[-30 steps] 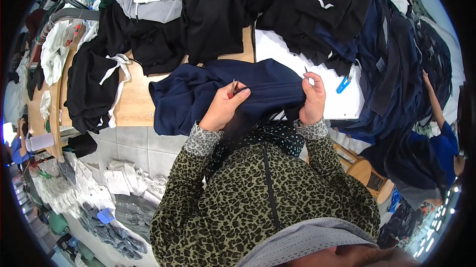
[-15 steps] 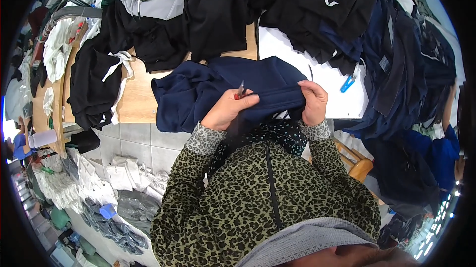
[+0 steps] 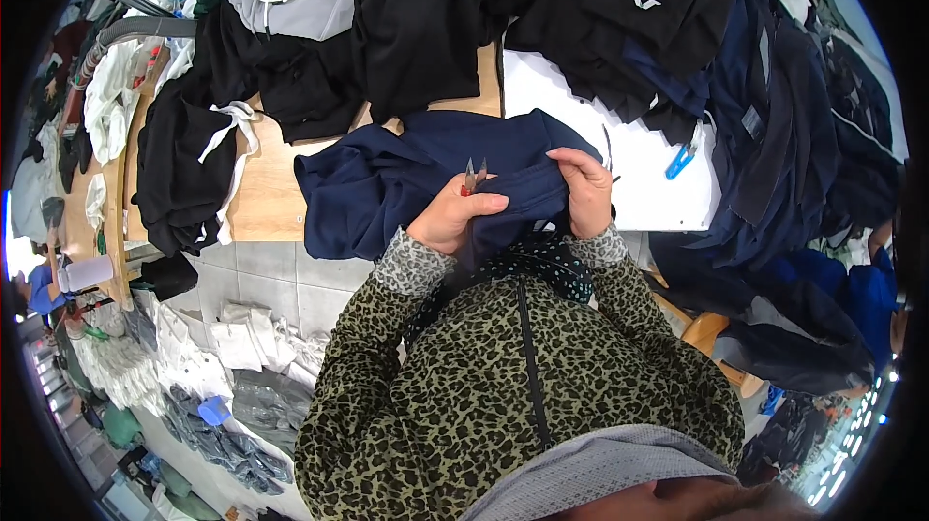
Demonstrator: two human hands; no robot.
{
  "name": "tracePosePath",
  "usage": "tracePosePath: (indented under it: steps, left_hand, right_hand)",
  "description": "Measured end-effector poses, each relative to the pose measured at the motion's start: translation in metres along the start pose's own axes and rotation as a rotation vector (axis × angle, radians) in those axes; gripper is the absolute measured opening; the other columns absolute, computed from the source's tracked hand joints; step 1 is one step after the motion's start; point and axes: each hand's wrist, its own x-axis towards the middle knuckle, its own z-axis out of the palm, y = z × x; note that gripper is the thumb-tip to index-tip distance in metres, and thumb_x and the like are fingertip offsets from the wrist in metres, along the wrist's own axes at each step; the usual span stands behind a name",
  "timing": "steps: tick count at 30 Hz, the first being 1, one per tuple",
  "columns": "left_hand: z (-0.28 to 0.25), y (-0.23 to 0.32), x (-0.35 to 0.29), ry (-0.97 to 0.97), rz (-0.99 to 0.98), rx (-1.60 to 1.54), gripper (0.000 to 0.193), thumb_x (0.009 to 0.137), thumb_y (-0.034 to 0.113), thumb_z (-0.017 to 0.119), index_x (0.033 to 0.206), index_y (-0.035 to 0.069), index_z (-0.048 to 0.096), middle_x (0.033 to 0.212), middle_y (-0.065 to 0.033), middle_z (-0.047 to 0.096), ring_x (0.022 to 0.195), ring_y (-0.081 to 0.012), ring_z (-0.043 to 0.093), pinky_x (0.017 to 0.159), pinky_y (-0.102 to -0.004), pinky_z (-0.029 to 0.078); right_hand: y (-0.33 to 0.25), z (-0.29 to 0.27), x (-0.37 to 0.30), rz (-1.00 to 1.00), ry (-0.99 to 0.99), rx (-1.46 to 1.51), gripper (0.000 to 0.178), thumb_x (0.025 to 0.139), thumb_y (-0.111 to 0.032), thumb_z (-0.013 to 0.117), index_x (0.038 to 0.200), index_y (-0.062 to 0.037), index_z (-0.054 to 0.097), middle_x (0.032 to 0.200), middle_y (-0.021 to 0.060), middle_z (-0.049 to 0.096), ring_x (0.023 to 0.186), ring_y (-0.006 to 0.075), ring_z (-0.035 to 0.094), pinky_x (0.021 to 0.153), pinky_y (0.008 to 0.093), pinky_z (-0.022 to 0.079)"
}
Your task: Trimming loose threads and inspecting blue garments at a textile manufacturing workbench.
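Note:
A navy blue garment (image 3: 373, 178) lies bunched over the table's front edge, with one stitched band raised between my hands. My left hand (image 3: 447, 219) is closed on that band, its thumb on top. The same hand also holds small thread snips (image 3: 470, 180), red at the grip, their two metal points upward and apart. At the other end of the band my right hand (image 3: 584, 194) pinches the cloth between thumb and fingers. Where the cloth passes under the fingers of both hands is hidden.
Black garments (image 3: 416, 37) are heaped across the back of the wooden table (image 3: 266, 202). Blue snips (image 3: 680, 161) lie on a white board (image 3: 646, 187) at right. Dark garments (image 3: 774, 134) hang over the right side. A wooden chair (image 3: 706, 335) stands right of me; bagged clothes (image 3: 261, 405) lie lower left.
My hands have come closer together, the right moving left, and the band between them is shorter. The snips' points now stand apart. At right, a person's dark cloth has shifted.

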Motion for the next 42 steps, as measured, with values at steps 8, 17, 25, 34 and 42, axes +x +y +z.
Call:
tracePosePath:
  steps: [8,17,25,34,42]
  left_hand:
    - [-0.003,-0.003,0.003,0.025,0.052,-0.033,0.03,0.076,0.005,0.067,0.104,-0.002,0.06,0.1,-0.0052,0.064,0.09,-0.0117,0.06,0.084,-0.0256,0.046]
    - [-0.02,-0.01,0.009,0.005,-0.003,0.137,0.03,0.073,0.004,0.069,0.101,-0.003,0.061,0.096,-0.0044,0.065,0.086,-0.0105,0.059,0.083,-0.0246,0.045]
    - [-0.013,-0.007,0.011,-0.015,-0.018,0.137,0.03,0.075,0.006,0.068,0.103,-0.005,0.06,0.096,-0.005,0.065,0.086,-0.0106,0.059,0.084,-0.0242,0.045]
    - [-0.01,-0.011,0.016,-0.001,-0.039,0.049,0.019,0.082,0.012,0.066,0.094,-0.001,0.062,0.085,0.0005,0.062,0.08,-0.0057,0.055,0.075,-0.0209,0.043]
    - [0.006,-0.004,0.015,0.068,0.076,0.324,0.015,0.089,0.018,0.06,0.087,0.003,0.062,0.081,0.0064,0.056,0.075,-0.0015,0.047,0.069,-0.0193,0.039]
  right_hand:
    - [0.004,0.0,0.0,0.038,0.008,-0.005,0.016,0.089,0.002,0.051,0.096,0.0029,0.066,0.095,0.0058,0.066,0.088,0.0105,0.059,0.082,0.0204,0.044]
    - [-0.003,-0.003,-0.004,0.001,0.047,0.02,0.016,0.09,-0.001,0.053,0.099,0.0023,0.065,0.096,0.0057,0.067,0.088,0.0099,0.058,0.081,0.02,0.044]
    - [-0.003,-0.011,-0.008,-0.005,0.044,0.022,0.015,0.09,-0.001,0.054,0.099,0.0021,0.066,0.096,0.0062,0.067,0.088,0.0107,0.059,0.081,0.0206,0.045]
    - [-0.012,-0.006,-0.007,0.045,-0.12,-0.122,0.016,0.089,-0.001,0.053,0.097,0.0013,0.066,0.095,0.0079,0.066,0.088,0.0147,0.061,0.081,0.0229,0.044]
    - [-0.057,0.003,-0.001,-0.341,-0.372,-0.82,0.026,0.082,-0.023,0.064,0.101,-0.0043,0.063,0.094,0.0082,0.062,0.093,0.0233,0.057,0.087,0.0342,0.037]
